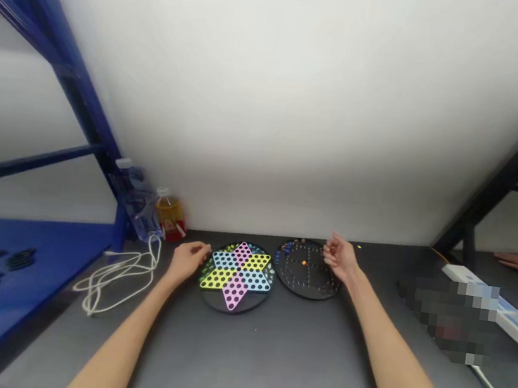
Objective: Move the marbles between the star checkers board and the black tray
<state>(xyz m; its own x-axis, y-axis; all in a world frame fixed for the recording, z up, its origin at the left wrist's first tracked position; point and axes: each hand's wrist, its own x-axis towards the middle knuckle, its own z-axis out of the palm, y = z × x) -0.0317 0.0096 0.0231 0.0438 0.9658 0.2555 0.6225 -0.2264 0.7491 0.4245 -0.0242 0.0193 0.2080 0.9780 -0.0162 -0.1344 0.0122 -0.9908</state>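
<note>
At the far left is one blue surface (pixel 66 239) with several dark and reddish items on it, too blurred to count. Next, on the grey desk (pixel 266 360), lie one loosely looped white cable (pixel 92 293) and, behind it, two bottles: a clear bottle (pixel 140 207) and an amber bottle (pixel 169 213).

The left hand (pixel 190 260) is just beside the left rim of one star board (pixel 238 270), its fingers curled inward; whether they grip anything, I cannot tell. The board lies flat near the middle of the desk. Its star has six points: two pink, two yellow, two light blue. The pink pair forms an axis running almost straight from the wall toward the person.

Just right of it lies one round black board (pixel 307 283), circular, so without a long axis. It carries one orange piece (pixel 304 263) near its centre and several blue ones at its upper left, too small to count. The right hand (pixel 337 255) is over its right edge, fingers loosely bent; I cannot tell whether they hold a piece.

Further right are one white power strip (pixel 512 323) and another person's hand (pixel 512 259).
</note>
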